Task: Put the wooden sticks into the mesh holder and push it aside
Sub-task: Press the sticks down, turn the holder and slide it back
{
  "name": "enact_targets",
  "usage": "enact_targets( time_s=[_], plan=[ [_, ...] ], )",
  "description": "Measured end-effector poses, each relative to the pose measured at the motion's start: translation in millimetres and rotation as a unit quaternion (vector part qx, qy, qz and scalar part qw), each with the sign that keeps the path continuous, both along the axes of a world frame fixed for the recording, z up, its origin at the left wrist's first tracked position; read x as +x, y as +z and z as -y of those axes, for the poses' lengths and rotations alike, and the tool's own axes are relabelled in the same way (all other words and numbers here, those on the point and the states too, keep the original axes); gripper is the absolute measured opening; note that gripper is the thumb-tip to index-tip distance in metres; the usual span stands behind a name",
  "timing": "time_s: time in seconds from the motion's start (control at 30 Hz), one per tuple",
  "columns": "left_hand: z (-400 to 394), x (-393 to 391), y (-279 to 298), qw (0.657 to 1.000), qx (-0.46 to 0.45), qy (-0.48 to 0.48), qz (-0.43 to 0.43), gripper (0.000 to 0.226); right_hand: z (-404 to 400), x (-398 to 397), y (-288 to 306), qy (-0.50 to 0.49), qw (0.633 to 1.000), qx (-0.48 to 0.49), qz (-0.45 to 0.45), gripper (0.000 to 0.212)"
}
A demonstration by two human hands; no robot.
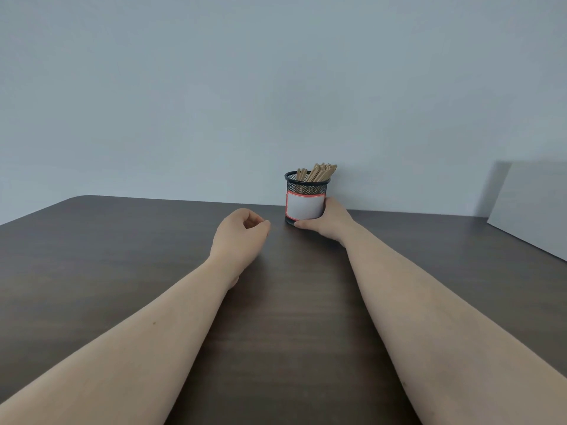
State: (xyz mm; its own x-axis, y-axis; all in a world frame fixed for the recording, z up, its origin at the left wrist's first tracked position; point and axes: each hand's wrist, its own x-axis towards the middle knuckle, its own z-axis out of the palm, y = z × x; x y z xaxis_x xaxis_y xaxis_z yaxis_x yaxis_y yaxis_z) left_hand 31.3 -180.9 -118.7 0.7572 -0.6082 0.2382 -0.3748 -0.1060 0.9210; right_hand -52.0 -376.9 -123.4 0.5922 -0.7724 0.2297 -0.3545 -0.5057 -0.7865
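mesh holder (306,197) upright, wooden sticks (317,173) inside | right hand (329,220) wraps its right side, thumb at base | left hand (241,233) loosely curled, empty, just left of holder

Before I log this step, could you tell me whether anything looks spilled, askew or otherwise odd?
Nothing stands out. The mesh holder stands upright at the table's far edge, wooden sticks inside, right hand around it.

Both bare forearms stretch forward toward twelve o'clock. The left hand (241,233) lies loosely curled, fingers folded toward the palm. The right hand (329,220) is cupped, thumb pointing toward nine o'clock.
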Motion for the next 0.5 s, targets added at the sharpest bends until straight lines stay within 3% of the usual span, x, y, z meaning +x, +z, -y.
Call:
enact_targets(
  time_s=[0.5],
  plan=[
    [-1.3,-0.4,-0.4,1.0,0.002,-0.004,-0.004,0.008,0.3,2.5,-2.0,-0.037,0.996,-0.045,-0.062,0.08]
  ],
)
